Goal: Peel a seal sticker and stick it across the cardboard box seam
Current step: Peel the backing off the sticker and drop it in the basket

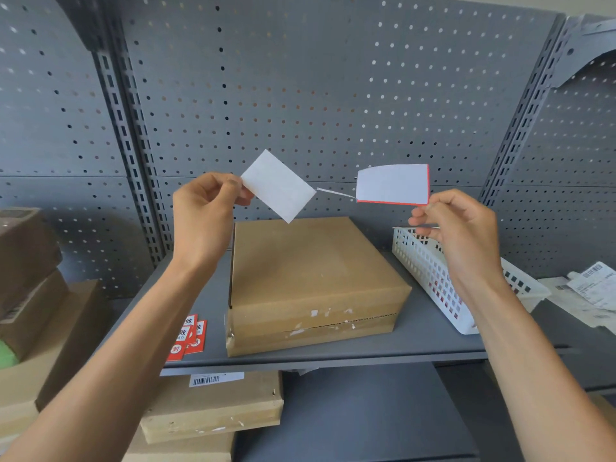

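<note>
A flat brown cardboard box (313, 281) lies on the grey shelf (366, 348), its front seam running across the near side with torn paper bits on it. Above it my left hand (203, 215) pinches a white backing paper (278, 185) by its left corner. My right hand (456, 225) pinches the peeled seal sticker (393, 184) by its lower right corner, white sticky side facing me, red edges showing. A thin white strip (335, 193) still links paper and sticker. Both pieces hang in the air above the box's far edge.
Several red seal stickers (188, 338) lie on the shelf left of the box. A white plastic basket (433, 278) stands to its right, papers (590, 291) beyond it. More cardboard boxes (213, 408) sit below and at left (30, 278). A grey pegboard (300, 95) backs the shelf.
</note>
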`<state>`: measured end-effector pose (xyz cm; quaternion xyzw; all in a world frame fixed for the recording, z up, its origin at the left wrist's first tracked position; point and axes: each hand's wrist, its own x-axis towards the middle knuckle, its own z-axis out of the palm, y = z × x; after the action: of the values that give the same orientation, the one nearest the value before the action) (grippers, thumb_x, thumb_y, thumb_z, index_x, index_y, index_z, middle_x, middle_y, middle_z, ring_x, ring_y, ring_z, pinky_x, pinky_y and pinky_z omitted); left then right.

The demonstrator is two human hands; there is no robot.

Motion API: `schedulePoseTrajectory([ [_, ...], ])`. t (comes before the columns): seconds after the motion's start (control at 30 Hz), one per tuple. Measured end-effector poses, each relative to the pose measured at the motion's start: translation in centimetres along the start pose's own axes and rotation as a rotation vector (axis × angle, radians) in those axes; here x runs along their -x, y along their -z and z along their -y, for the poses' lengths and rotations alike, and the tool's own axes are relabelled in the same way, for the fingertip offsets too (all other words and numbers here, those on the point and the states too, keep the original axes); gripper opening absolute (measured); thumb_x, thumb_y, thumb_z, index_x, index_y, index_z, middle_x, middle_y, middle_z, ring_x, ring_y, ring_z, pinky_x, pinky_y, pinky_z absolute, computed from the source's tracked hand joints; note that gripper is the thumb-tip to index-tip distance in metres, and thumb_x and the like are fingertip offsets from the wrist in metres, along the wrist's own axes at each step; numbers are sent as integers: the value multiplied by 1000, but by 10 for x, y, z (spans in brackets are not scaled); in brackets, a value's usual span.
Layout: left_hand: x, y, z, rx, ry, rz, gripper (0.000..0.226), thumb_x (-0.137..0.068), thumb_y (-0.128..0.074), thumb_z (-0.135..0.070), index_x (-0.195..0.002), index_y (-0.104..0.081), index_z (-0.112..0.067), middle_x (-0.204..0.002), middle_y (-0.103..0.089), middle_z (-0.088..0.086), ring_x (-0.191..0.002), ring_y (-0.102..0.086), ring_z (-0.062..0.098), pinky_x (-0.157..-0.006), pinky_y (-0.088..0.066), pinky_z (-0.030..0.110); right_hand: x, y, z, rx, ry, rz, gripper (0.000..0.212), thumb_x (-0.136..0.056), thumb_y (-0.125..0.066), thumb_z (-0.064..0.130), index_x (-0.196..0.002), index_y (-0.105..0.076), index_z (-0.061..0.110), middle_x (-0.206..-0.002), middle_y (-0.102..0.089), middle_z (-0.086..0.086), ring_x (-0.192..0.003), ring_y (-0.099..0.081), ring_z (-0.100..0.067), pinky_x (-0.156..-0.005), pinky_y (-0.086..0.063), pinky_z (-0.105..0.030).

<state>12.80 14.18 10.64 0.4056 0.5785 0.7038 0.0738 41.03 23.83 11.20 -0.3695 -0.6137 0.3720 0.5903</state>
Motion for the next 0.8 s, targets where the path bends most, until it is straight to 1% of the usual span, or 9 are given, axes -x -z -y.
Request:
schedulePoseTrajectory([
  [0.07,1,-1,0,-30,-11,23,22,-99,-55,-14,-86,-72,-13,-84,-77,-1,-74,-67,3,-62,-43,8,0,4,0,15,1,-5,27,-87,-56,1,-71,-67,21,-69,-73,4,-72,-72,-15,-77,-58,-34],
  [0.17,2,-2,-1,-109,-51,86,22,-101,-55,-17,-89,-73,-12,-84,-76,-4,-71,-65,-4,-65,-44,7,-1,11,0,43,5,-14,28,-86,-57,4,-70,-68,24,-71,-73,5,-74,-72,-15,-78,-58,-34],
  [0.27,3,-1,-1,-197,-90,153,22,-102,-55,-22,-89,-73,-16,-87,-77,-7,-83,-68,0,-77,-49,19,-4,20,0,53,3,-40,27,-84,-58,6,-69,-68,26,-72,-73,4,-76,-73,-16,-77,-58,-34],
  [0.37,4,-2,0,-239,-104,179,22,-102,-55,-25,-90,-72,-19,-89,-76,-10,-88,-67,0,-79,-50,25,-7,27,0,82,2,-49,23,-83,-57,8,-71,-69,24,-75,-74,2,-77,-73,-17,-78,-58,-35],
  [0.53,6,-2,2,-262,-138,181,21,-102,-55,-24,-89,-72,-19,-89,-76,-12,-96,-70,10,-86,-52,35,-11,40,1,99,0,-85,24,-84,-55,5,-73,-68,22,-76,-74,2,-75,-72,-16,-79,-59,-36],
  [0.6,6,-2,1,-283,-159,179,21,-102,-56,-24,-89,-72,-19,-89,-76,-12,-88,-68,2,-80,-52,33,-13,45,-1,101,-9,-103,21,-85,-54,4,-77,-68,17,-76,-73,1,-73,-71,-15,-80,-58,-37],
  [0.67,7,-2,0,-305,-191,183,21,-102,-56,-24,-89,-71,-18,-88,-76,-11,-68,-61,-9,-69,-47,30,-15,51,-1,102,-18,-114,17,-86,-54,5,-81,-68,13,-77,-72,-1,-73,-71,-15,-81,-57,-38],
  [0.73,8,-1,0,-337,-234,195,21,-103,-56,-22,-90,-71,-15,-88,-75,-7,-54,-53,-14,-69,-43,28,-17,57,-2,107,-24,-128,17,-86,-54,6,-80,-67,14,-78,-72,-1,-74,-71,-16,-82,-57,-40],
  [0.8,9,-1,-1,-365,-266,202,21,-103,-56,-21,-91,-71,-13,-88,-74,-6,-51,-51,-16,-68,-40,27,-18,64,-2,117,-30,-146,17,-85,-53,6,-81,-68,14,-79,-72,-2,-76,-70,-16,-84,-58,-41],
])
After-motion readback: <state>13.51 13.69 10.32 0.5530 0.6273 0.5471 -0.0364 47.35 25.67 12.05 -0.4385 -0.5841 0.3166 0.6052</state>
